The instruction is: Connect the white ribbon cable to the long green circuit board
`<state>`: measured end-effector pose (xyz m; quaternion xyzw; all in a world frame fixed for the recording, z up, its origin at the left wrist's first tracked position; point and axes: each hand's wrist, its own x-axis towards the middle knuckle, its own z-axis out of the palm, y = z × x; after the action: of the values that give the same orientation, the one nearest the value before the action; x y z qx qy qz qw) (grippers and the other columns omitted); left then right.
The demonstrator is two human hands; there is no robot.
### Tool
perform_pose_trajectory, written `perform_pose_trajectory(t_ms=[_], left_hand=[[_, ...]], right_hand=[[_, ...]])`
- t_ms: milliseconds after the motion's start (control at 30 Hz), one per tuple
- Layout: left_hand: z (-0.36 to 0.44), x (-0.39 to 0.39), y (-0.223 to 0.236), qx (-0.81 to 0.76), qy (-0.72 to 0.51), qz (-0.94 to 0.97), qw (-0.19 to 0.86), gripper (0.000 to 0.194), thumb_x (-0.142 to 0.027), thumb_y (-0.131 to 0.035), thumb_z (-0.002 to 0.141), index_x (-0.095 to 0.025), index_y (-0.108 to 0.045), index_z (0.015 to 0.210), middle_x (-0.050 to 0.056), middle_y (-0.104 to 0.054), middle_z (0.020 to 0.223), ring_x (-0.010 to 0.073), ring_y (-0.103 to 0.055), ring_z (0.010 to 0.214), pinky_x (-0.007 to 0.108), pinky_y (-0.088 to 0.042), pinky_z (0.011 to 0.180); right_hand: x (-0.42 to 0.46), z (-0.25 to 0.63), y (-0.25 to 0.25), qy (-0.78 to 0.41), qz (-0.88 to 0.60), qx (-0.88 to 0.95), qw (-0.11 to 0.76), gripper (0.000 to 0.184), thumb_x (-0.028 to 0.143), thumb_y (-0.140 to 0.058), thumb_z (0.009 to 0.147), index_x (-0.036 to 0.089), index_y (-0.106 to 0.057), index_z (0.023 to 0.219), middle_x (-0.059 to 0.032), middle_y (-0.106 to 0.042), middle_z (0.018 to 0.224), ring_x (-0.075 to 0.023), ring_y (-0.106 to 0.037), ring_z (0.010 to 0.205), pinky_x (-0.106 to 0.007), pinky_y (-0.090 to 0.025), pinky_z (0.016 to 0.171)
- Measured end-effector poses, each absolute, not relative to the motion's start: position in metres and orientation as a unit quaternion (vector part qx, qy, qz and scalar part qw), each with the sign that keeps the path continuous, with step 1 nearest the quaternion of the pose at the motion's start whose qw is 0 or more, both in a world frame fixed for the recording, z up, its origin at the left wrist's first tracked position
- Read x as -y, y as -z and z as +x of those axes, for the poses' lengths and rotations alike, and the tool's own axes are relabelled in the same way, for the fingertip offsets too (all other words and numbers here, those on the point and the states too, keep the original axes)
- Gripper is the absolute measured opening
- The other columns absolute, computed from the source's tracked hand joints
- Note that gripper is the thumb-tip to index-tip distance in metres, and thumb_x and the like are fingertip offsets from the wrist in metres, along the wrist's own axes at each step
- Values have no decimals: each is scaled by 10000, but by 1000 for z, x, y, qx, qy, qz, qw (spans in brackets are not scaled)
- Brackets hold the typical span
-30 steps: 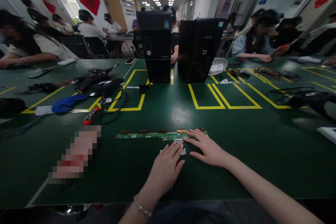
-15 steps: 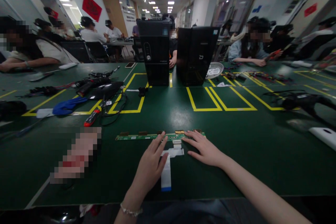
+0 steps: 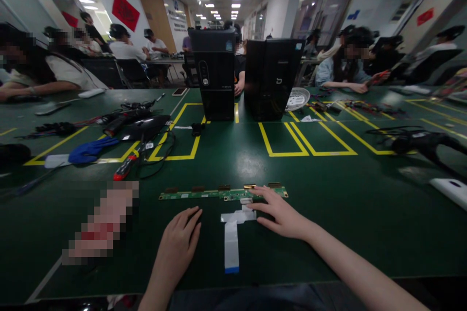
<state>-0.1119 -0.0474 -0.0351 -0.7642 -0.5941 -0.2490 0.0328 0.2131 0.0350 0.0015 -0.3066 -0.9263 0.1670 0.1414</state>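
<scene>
A long, thin green circuit board point(image 3: 207, 193) lies across the table in front of me, with brownish-gold tabs along its far edge. From its connector a white flat ribbon cable point(image 3: 231, 243) runs toward me, bent sideways and ending in a blue tip. My right hand point(image 3: 279, 211) rests over the right part of the board, fingers spread, the fingertips touching it near the connector. Left of the cable, my left hand point(image 3: 178, 238) is on the table with its fingers extended, apart from the board and holding nothing.
Two black computer towers point(image 3: 215, 75) stand ahead. To the left lie a red-and-black screwdriver point(image 3: 124, 167), a blue glove point(image 3: 91, 149) and tangled black cables. A white basket point(image 3: 297, 98) sits beyond on the right, with a black device point(image 3: 419, 140) nearer. Other people sit around.
My left hand has moved left and toward me, off the board and ribbon cable, uncovering both. My right hand remains at the board's right part with little movement.
</scene>
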Motion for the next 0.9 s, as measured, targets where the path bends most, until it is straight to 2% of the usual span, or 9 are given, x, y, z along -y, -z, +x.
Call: perform_pose_trajectory(t_ms=[67,167,633,900], left_hand=[[-110,46,34,599,247,-761,28,319,-294,-440,948,-209,-634,1187,98,-650,1204,262,-603,1104,473,-499,953],[-109,45,33,603,244,-759,22,328,-292,-431,954,-195,-627,1199,102,-641,1215,261,-593,1115,472,-496,957],[-109,45,32,608,234,-758,12,337,-290,-443,950,-182,-617,1218,102,-628,1233,263,-584,1130,466,-490,966],[-109,46,34,603,238,-762,18,329,-258,-435,952,-187,-606,1224,100,-629,1223,254,-579,1123,460,-490,962]], right_hand=[[-34,211,-2,-166,-305,930,122,490,433,-524,914,300,-496,1384,-86,-298,1531,-286,-210,1433,-560,-196,1151],[-34,211,-2,-163,-305,932,109,532,472,-537,901,330,-463,1408,-73,-259,1551,-299,-165,1444,-582,-150,1153],[-32,215,-2,-166,-311,933,75,557,503,-480,928,372,-365,1457,-50,-211,1576,-272,-183,1445,-584,-116,1155],[-13,243,-7,-155,-379,911,37,613,588,-461,905,391,-331,1471,-52,-184,1584,-299,-190,1441,-581,-172,1145]])
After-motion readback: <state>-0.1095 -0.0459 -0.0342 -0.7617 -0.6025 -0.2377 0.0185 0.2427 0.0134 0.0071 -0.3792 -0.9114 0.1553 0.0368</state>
